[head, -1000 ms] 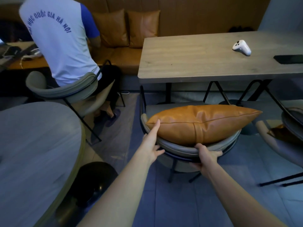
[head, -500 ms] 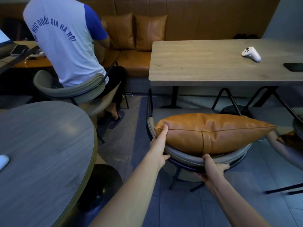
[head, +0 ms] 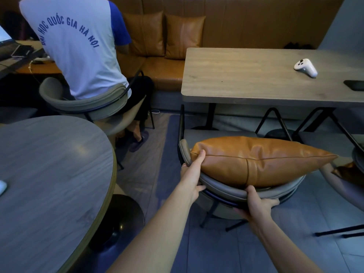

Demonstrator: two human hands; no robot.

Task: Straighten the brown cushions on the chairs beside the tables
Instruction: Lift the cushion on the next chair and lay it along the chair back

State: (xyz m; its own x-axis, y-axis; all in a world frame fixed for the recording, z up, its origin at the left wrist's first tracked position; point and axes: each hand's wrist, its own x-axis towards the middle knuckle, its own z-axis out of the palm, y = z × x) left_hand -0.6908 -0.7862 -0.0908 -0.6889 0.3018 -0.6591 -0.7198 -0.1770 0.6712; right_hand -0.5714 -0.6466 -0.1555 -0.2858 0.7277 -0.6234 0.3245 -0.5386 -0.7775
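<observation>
Nearest to me, my right hand [head: 258, 203] is clenched around the curved backrest of the grey chair [head: 236, 191], thumb over the top edge and fingers tucked beneath. A little further out, my left hand [head: 192, 174] grips the brown cushion [head: 260, 160] at its near-left corner, thumb lying up along the seam; its other fingers go behind the chair back, and I cannot tell what they press on.

The cushion stands on edge in the chair, leaning against the backrest, its far point jutting out past the chair's right side. It looks like soft leather-type fabric, puffy and light, probably a bit slick, so I judge a pinch at the seamed corner or edge will hold better than a flat palm on the bulging face.

Beyond sits the rectangular bench [head: 256, 75] with a white controller [head: 305, 67] on it.
</observation>
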